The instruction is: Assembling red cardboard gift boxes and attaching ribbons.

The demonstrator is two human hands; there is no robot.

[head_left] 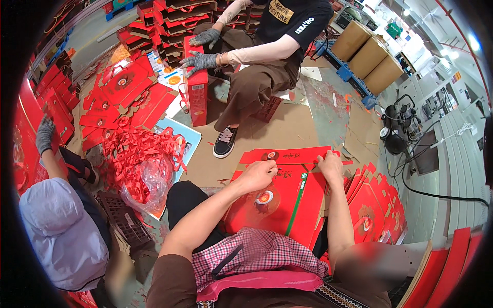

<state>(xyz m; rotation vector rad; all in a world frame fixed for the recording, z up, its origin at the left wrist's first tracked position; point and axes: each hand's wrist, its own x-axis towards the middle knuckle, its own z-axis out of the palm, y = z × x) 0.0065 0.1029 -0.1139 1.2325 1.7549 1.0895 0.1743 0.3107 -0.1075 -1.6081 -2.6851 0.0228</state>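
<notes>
The carton (245,209) lies flat across your lap, printed face up, its flap (295,155) at the far end, away from your body. Your left hand (261,175) is curled, knuckles up, over the near edge of that flap; whether its fingers grip anything you cannot tell from above. Your right hand (330,167) is narrow, thumb and fingers pinching the flap near its right corner.

To work the crease well, let your left hand bear down close to the fold line and let the right guide the corner, so the flap turns along its whole width instead of twisting at one end. Pull evenly on both sides; a one-sided tug could tear the card or leave the crease skewed. Mind the green strip (297,205) running down the face, and spread your pressure there so the print is not scuffed.

Card edges show under the carton's right side, so it may be resting on others; steady it with your thighs so the layers don't slide. Watch your right elbow too: the stack (377,210) leaning just beside your right forearm looks easy to knock out of line.
</notes>
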